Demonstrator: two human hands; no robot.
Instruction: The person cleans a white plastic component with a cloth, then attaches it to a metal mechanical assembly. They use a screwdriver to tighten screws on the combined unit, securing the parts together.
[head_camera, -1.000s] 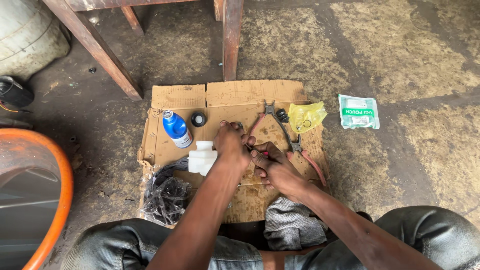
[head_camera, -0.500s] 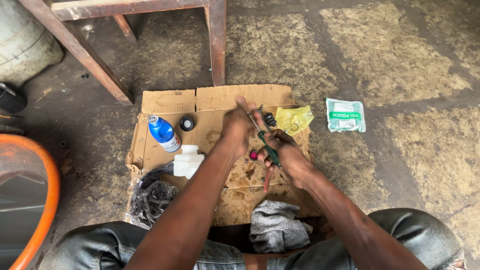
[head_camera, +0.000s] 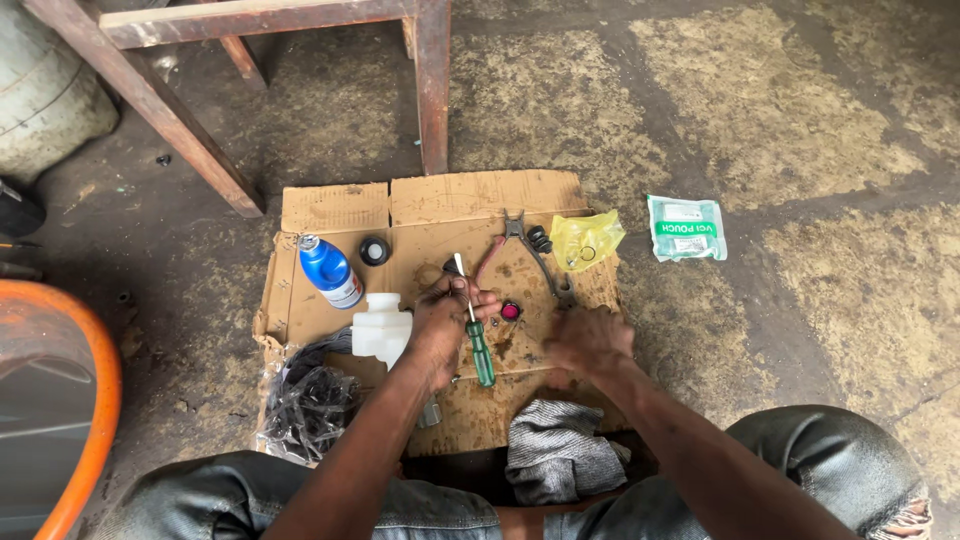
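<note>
A person sits on the floor over a flattened sheet of cardboard, seen from above. The left hand has its fingers curled together around the metal shaft of a green-handled screwdriver, which lies just under the palm with its handle pointing back toward the body and its tip pointing away. The screwdriver looks light and rigid; its ribbed plastic handle would give the surest hold, while the thin shaft is smooth and likely oily here. Whether those fingers also pinch some small dark part at the shaft cannot be told.

The right hand rests knuckles-up on the cardboard with its fingers bent down and close together; what they press or hold beneath is hidden.

Between the two hands sits a small pink cap. Just beyond the right fingers lie pliers with reddish grips, and past them a yellow plastic bag. Just left of the left fingers stands a white plastic reservoir, with a blue bottle farther left. Nearer the body lies a grey rag (crumpled between the knees).
</note>
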